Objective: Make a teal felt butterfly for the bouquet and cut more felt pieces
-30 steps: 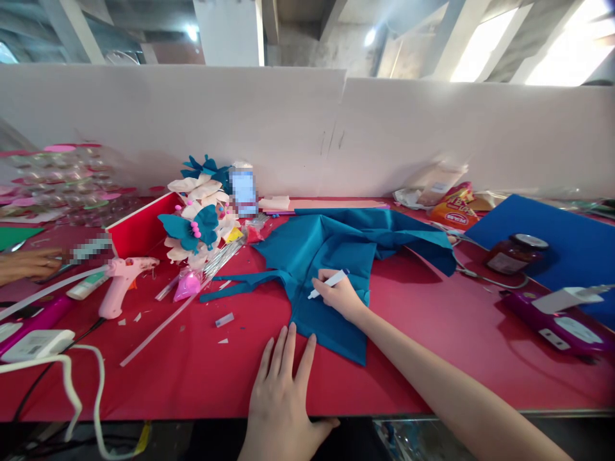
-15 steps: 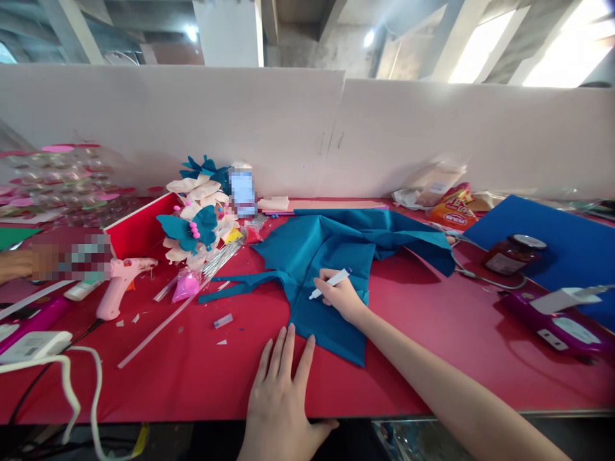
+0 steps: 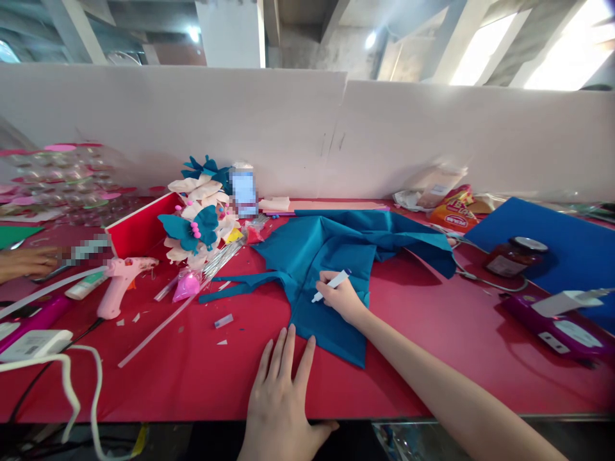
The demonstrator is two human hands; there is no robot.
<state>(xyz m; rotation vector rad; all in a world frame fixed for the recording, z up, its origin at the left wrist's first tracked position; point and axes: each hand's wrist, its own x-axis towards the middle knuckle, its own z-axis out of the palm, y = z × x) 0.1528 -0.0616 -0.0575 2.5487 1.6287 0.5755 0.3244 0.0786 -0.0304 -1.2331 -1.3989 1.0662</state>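
Note:
A teal sheet of fabric or foam (image 3: 331,256) lies crumpled across the middle of the red table (image 3: 202,371). My right hand (image 3: 342,298) rests on it, closed on a white marker (image 3: 330,285) whose tip touches the sheet. My left hand (image 3: 283,400) lies flat on the table by the near edge, fingers stretched out toward the sheet's lower corner, holding nothing.
A pink glue gun (image 3: 120,275), a bunch of teal and cream craft flowers (image 3: 199,218) and wire stems sit to the left. Another person's hand (image 3: 26,261) is at the far left edge. A jar (image 3: 514,255), a blue sheet (image 3: 552,243) and a purple device (image 3: 557,323) are on the right.
My right hand with the marker has shifted slightly toward me along the teal sheet. My left hand has stayed flat in place. The other person's hand at the left has moved a little.

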